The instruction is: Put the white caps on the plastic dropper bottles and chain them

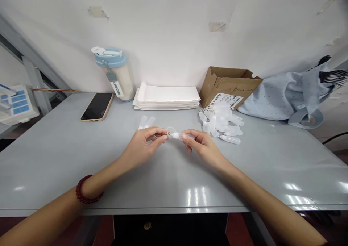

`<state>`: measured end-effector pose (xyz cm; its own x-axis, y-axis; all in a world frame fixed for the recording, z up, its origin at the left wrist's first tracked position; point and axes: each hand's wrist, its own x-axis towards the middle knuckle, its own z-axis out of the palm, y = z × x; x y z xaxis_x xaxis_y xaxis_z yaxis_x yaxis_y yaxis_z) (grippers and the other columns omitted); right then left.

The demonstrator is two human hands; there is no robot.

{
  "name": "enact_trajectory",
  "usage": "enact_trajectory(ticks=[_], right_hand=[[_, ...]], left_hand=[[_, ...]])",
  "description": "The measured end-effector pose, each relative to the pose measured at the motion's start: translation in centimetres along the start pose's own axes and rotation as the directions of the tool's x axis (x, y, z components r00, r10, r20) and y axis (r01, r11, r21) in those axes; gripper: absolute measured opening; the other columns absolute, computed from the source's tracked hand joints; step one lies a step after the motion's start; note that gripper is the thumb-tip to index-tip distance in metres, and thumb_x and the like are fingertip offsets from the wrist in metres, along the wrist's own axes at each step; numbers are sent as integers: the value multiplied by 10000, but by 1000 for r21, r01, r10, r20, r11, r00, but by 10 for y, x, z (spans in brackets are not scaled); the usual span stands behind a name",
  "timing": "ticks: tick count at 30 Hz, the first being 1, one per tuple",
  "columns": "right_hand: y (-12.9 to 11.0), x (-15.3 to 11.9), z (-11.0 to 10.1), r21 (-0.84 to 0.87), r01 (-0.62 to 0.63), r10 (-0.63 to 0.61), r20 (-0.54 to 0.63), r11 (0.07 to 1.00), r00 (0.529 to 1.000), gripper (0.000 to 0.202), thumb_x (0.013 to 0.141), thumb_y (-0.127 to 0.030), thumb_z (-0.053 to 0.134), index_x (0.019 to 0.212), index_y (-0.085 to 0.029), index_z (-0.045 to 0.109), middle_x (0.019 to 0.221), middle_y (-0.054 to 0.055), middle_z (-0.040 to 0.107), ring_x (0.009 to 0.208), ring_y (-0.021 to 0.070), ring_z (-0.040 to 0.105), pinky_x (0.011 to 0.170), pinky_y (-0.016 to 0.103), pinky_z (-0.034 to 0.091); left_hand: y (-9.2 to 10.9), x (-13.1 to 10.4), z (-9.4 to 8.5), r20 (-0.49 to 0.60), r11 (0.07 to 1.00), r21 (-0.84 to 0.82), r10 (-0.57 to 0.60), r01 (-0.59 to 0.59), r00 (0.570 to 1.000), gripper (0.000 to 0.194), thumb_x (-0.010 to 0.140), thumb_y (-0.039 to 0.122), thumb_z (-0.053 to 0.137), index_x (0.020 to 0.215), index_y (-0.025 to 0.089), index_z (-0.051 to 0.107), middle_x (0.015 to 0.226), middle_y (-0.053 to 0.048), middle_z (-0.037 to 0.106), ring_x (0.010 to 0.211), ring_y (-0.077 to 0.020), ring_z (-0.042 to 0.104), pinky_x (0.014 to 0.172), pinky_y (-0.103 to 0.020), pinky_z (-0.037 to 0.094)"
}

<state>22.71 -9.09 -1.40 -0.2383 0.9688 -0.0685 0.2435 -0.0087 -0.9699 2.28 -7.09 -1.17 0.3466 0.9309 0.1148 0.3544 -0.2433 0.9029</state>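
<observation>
Your left forearm (pixel 61 211) slanted in from the lower left, your right forearm (pixel 263 193) from the lower right. Your left hand (pixel 144 142) pinched with thumb and forefinger; your right hand (pixel 202 144) faced it, thumb forward, fingers bent, both near each other.

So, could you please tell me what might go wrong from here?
The thin tip of the dropper bottle looks needle-like and sits right by the left hand, so a slip might prick a finger.

The right hand grips the translucent bottle body; squeezing too hard could deform it or let it slip.

The loose pile of bottles lies close beyond the right hand, so a bump could scatter them.
</observation>
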Motion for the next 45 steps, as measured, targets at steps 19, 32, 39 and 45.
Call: enact_trajectory(ticks=[19,32,39,45], right_hand=[[-2,-4,1,0,-1,1,26,1000,1000,312,862,-415,536,942,-141,662,574,-43,432,540,92,412,529,243,304],[-1,-5,5,15,-20,19,49,1000,999,312,866,-416,531,951,-145,661,580,-51,404,531,83,391,513,232,305],[1,-5,5,12,-19,18,51,1000,999,309,866,-414,534,959,-149,661,586,-52,410,534,82,391,514,234,303],[1,-4,6,15,-22,22,55,1000,998,323,859,-424,533,958,-144,661,595,-47,411,533,86,391,513,237,308]], left_hand=[[4,-1,-1,6,999,20,28,-28,1000,137,821,272,581,773,171,660,692,5,646,679,-124,583,640,-224,472],[0,-2,3,28,994,62,89,-91,996,144,839,240,556,759,161,647,689,-1,635,662,-120,569,625,-217,453],[-3,-2,4,28,979,136,150,-152,988,161,853,229,530,754,161,636,687,-4,625,646,-120,549,606,-225,424],[-3,-3,5,40,975,158,149,-154,988,169,860,241,519,764,162,633,704,-7,631,650,-123,551,613,-232,423]])
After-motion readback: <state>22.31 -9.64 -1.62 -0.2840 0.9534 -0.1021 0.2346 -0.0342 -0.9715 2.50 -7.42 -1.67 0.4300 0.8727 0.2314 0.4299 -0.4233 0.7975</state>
